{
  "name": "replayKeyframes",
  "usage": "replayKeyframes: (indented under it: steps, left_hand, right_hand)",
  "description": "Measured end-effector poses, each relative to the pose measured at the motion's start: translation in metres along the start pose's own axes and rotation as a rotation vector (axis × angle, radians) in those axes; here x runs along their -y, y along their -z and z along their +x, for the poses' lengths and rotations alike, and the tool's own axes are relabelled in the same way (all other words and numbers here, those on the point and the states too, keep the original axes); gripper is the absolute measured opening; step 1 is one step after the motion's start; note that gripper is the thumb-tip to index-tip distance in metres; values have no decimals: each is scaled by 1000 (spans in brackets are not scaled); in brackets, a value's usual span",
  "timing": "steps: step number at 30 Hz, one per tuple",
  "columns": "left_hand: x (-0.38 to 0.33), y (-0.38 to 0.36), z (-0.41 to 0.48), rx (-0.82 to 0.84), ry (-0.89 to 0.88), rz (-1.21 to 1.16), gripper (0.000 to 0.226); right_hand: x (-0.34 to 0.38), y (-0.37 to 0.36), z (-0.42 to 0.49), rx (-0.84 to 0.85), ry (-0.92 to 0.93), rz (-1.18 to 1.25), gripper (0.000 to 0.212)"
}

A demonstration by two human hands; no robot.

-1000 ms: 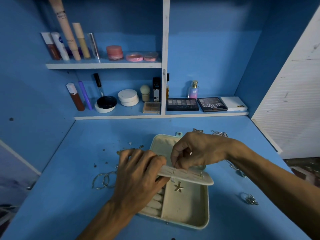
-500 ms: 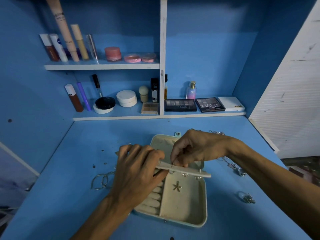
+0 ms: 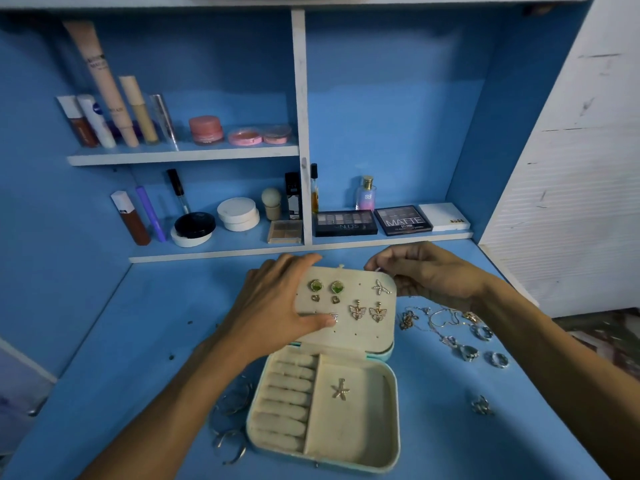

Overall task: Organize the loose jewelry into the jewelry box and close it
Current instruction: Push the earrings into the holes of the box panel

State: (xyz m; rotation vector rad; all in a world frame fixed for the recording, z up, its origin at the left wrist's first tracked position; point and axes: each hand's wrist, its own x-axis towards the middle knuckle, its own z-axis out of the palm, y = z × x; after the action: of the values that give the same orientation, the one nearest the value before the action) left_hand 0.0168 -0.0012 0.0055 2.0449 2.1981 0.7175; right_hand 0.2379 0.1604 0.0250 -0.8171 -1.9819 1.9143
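Beside the jewelry box [image 3: 349, 441] lie rings [image 3: 498, 359] (chains [image 3: 440, 317] too).

Blue desk [image 3: 121, 375] w/ open jewelry box [image 3: 353, 431], bangles [image 3: 235, 400] left of it, rings [image 3: 497, 359] & chains [image 3: 440, 317] right

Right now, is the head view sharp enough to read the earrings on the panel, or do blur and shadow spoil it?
Head view: earring panel and butterfly earrings sharp, no glare. Head view: bangles dim, shaded by the left forearm. Head view: wide-angle slants the shelf edge; far right border smeared.
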Motion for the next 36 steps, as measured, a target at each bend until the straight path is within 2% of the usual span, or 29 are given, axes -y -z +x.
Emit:
replayKeyframes:
  steps: [5, 11, 13, 15, 17, 19, 23, 26, 30, 36]
  left_hand:
    - [2, -2, 9, 107, 24, -27, 98]
    - [1, -2, -1, 43, 5, -21, 91]
    - [-1, -3, -11, -38, -43, -18, 75]
    - [-6, -1, -22, -44, -104, -47, 50]
    - [-13, 3, -33, 55, -176, -62, 24]
    - [-19, 3, -40, 167, -240, -32, 14]
    - [-28, 0, -46, 297, -254, 21, 12]
    - [-37, -3, -46, 357, -267, 141, 22]
    - [-47, -5, -43, 389, -276, 224, 31]
    - [-44, -5, -42, 400, -239, 180, 34]
  right_hand:
    - [-6, 2, -3, -51, 17, -69, 27]
    - [-13, 0, 2, -131, 24, -256, 23]
    - [-16, 0, 2, -154, 6, -286, 23]
    - [-20, -1, 3, -170, 2, -288, 22]
    - [-23, -2, 3, -177, -5, -282, 21]
    - [-26, -3, 4, -184, -11, -279, 20]
    - [-28, -5, 5, -205, -22, -283, 20]
    - [-29, -7, 4, -217, -26, -276, 22]
    - [-29, -9, 2, -218, -17, -279, 22]
    - [-34, -7, 3, -209, 1, -257, 20]
